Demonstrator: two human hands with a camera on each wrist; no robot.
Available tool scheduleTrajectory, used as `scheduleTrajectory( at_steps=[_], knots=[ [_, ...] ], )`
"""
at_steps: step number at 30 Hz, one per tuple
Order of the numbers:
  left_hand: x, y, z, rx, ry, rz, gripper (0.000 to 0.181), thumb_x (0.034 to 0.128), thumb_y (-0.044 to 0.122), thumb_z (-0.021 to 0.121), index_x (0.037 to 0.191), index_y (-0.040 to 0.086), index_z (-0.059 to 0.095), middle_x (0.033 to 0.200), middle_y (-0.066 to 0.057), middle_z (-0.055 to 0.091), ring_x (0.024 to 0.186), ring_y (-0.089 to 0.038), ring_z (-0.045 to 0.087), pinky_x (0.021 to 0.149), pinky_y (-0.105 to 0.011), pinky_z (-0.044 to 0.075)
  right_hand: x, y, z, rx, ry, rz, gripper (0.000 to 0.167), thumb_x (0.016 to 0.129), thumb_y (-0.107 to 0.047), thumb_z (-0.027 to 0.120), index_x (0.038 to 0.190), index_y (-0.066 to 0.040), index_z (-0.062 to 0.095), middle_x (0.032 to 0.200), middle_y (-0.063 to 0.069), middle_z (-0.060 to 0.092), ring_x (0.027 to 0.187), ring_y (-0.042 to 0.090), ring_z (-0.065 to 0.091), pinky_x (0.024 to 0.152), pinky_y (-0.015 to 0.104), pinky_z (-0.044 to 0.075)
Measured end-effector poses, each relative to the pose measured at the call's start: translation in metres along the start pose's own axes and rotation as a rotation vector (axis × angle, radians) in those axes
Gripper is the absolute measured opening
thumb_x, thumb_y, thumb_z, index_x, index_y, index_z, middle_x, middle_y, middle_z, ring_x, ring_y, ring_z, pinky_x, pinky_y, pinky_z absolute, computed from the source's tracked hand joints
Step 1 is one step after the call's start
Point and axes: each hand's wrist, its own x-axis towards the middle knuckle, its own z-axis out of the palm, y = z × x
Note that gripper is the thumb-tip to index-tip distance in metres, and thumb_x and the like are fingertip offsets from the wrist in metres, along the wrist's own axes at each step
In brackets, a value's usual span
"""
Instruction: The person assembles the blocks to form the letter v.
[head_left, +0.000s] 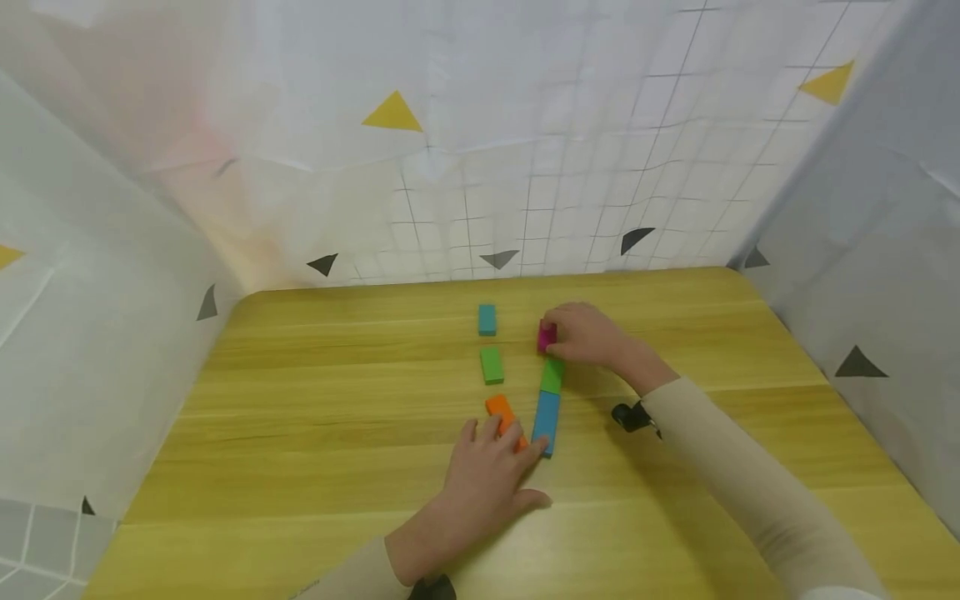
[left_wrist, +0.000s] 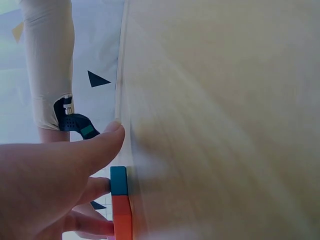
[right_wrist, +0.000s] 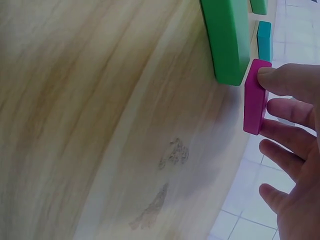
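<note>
In the head view my right hand [head_left: 588, 337] pinches a magenta block [head_left: 547, 335] between thumb and fingers. This block is at the far end of a line with a green block [head_left: 552, 377] and a blue block [head_left: 546, 421]. The right wrist view shows the thumb on one face of the magenta block [right_wrist: 254, 100], its other fingers spread. My left hand [head_left: 483, 475] lies with fingers extended over an orange block [head_left: 498, 406], partly hiding it. One fingertip touches the near end of the blue block. Nothing is gripped by this hand.
A teal block [head_left: 487, 320] and another green block [head_left: 491, 367] lie left of the line, one behind the other. They rest on a wooden table [head_left: 315, 400]. White patterned sheets [head_left: 465, 192] rise behind the table and along both sides.
</note>
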Motion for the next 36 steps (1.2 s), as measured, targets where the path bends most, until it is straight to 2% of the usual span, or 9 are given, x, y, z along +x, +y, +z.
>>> scheduleTrajectory(
  at_steps=[20,36],
  knots=[
    [-0.001,0.000,0.001,0.013,0.012,-0.003,0.074,0.0828,0.080,0.048,0.145,0.042,0.047,0.134,0.002,0.058,0.129,-0.030,0.048,0.105,-0.058,0.040,-0.009,0.005,0.004,0.036,-0.005,0.044,0.022,0.086,-0.024,0.074,0.102,-0.011,0.069,0.092,0.002,0.069,0.083,0.019,0.057,0.078,0.036,0.049],
    [0.000,0.000,-0.001,-0.010,-0.005,-0.010,0.073,0.0830,0.079,0.049,0.146,0.041,0.047,0.137,0.002,0.057,0.131,-0.030,0.047,0.107,-0.059,0.039,-0.014,0.007,0.005,0.034,0.004,0.063,0.023,0.086,-0.027,0.076,0.102,-0.012,0.070,0.095,0.001,0.069,0.086,0.019,0.059,0.081,0.039,0.051]
  ],
)
